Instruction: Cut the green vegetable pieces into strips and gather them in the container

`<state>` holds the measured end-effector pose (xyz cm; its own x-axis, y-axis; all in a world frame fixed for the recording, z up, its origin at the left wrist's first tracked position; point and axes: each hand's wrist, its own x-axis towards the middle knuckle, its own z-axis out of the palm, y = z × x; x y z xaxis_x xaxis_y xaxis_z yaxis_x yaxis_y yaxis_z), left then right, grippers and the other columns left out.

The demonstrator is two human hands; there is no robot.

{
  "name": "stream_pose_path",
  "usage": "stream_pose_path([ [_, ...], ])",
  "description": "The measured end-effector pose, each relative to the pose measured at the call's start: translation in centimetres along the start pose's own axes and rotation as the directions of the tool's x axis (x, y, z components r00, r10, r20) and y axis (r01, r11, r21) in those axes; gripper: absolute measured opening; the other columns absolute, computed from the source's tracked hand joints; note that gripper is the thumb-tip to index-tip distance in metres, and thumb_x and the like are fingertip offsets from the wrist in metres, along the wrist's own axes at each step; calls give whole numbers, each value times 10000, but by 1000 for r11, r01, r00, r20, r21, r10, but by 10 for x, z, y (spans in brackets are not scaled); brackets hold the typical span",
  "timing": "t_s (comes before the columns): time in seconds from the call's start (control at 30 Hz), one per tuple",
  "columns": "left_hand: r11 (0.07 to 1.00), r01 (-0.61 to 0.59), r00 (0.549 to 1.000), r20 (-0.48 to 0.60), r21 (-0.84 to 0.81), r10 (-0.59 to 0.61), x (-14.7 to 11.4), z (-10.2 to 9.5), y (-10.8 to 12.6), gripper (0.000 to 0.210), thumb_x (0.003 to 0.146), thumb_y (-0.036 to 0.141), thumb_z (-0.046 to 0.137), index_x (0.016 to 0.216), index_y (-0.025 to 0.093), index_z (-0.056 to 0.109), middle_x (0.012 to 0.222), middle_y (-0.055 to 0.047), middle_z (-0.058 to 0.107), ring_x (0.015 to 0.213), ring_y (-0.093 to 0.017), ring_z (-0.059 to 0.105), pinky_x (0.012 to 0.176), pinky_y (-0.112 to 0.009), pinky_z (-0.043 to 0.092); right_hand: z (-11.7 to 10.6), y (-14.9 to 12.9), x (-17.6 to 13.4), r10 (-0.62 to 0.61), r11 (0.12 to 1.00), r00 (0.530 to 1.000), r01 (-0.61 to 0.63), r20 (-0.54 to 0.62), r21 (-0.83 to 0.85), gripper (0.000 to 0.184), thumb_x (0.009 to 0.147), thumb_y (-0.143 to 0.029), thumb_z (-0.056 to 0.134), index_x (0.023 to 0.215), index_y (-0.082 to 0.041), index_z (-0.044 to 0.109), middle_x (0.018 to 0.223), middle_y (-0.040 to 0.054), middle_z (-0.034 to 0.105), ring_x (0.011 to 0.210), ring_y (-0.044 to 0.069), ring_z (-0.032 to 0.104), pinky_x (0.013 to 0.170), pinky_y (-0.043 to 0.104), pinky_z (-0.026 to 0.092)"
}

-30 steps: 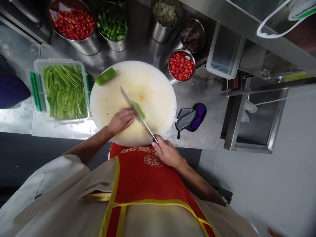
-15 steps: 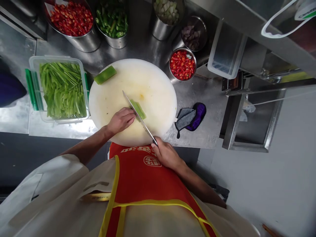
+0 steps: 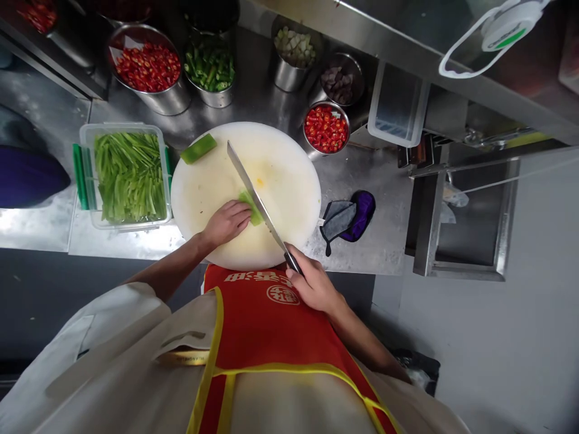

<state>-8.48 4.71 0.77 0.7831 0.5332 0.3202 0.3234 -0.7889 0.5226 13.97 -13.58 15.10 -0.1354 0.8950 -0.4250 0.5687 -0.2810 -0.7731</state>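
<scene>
My right hand [image 3: 315, 282] is wrapped round the black handle of a long knife [image 3: 254, 191]. The blade slants up and left across the round white cutting board [image 3: 292, 166]. Just left of the blade, my left hand [image 3: 227, 222] has its fingers curled over the left end of a light-green vegetable piece [image 3: 254, 212] and presses it on the board. What lies under those fingers is hidden. A thicker green vegetable slab [image 3: 199, 149] rests by itself near the board's upper left edge.
Left of the board stands a clear tub [image 3: 166, 181] of green vegetable strips. Behind are metal pots of cut red chillies [image 3: 151, 67], green chillies [image 3: 208, 66] and pale chunks [image 3: 295, 48]. A smaller red chilli pot [image 3: 326, 128] and a grey-purple cloth [image 3: 346, 217] sit to the right.
The knife has shifted right, from over the vegetable piece to its right side. My left hand stays on the piece. The whole view has shifted slightly.
</scene>
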Motion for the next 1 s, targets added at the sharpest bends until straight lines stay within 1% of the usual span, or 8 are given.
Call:
stream_pose_path([
  [0.13, 1000, 12, 994, -108, 3, -12, -13, -20, 15, 167, 990, 207, 569, 1078, 200, 710, 1071, -103, 730, 995, -232, 672, 856, -399, 588, 9, 5, -7, -123, 992, 992, 124, 21, -6, 650, 967, -197, 462, 1609, -227, 363, 1181, 103, 658, 1066, 237, 647, 979, 375, 516],
  [0.23, 998, 57, 971, -232, -21, -61, -24, -48, 31, 166, 958, 202, 630, 1112, 225, 687, 992, -82, 708, 902, -210, 661, 776, -366, 575, 24, 16, -5, -122, 989, 991, 126, 58, -83, 645, 983, -197, 466, 1618, -244, 367, 1189, 101, 623, 1042, 221, 637, 947, 353, 523],
  [0.3, 998, 63, 970, -236, -8, -63, -24, -65, 36, 202, 948, 231, 664, 1149, 238, 677, 988, -74, 704, 887, -213, 658, 777, -369, 566, 34, 22, -2, -92, 978, 992, 107, 92, -181, 624, 996, -209, 465, 1613, -253, 387, 1206, 102, 608, 1024, 216, 635, 931, 349, 529],
  [0.37, 999, 33, 991, -131, 23, -30, -17, -73, 34, 259, 945, 314, 688, 1190, 231, 675, 1057, -92, 712, 927, -239, 663, 815, -397, 564, 41, 26, 2, -61, 952, 991, 93, 116, -292, 616, 993, -214, 484, 1602, -274, 417, 1202, 95, 604, 984, 211, 636, 908, 345, 535],
  [0.43, 999, -27, 997, 68, 46, 24, -7, -74, 24, 345, 944, 403, 685, 1232, 213, 677, 1165, -122, 706, 999, -279, 665, 864, -435, 560, 46, 28, 5, -49, 923, 990, 96, 132, -374, 629, 975, -213, 517, 1593, -306, 435, 1205, 86, 607, 950, 207, 638, 885, 335, 539],
  [0.57, 995, -97, 921, 380, 8, 87, 10, -62, -2, 338, 967, 408, 639, 1245, 226, 702, 1282, -122, 679, 1131, -308, 650, 977, -467, 531, 53, 26, 8, -56, 890, 986, 121, 158, -439, 649, 958, -212, 537, 1589, -331, 444, 1273, 95, 612, 962, 221, 651, 869, 334, 541],
  [0.8, 993, -112, 896, 430, -34, 115, 23, -45, -38, 312, 984, 431, 587, 1201, 266, 738, 1271, -93, 683, 1123, -264, 658, 1005, -441, 533, 68, 26, -3, -124, 900, 981, 175, 151, -400, 622, 961, -215, 539, 1568, -339, 477, 1254, 83, 648, 990, 226, 644, 871, 323, 531],
  [1.0, 983, -172, 884, 430, -64, 183, 37, -39, -56, 261, 971, 446, 588, 1092, 288, 757, 1220, -87, 698, 1112, -258, 655, 1019, -452, 512, 57, 34, -42, -194, 932, 963, 240, 185, -271, 592, 934, -167, 554, 1509, -307, 564, 1233, 93, 675, 1057, 223, 650, 884, 320, 533],
])
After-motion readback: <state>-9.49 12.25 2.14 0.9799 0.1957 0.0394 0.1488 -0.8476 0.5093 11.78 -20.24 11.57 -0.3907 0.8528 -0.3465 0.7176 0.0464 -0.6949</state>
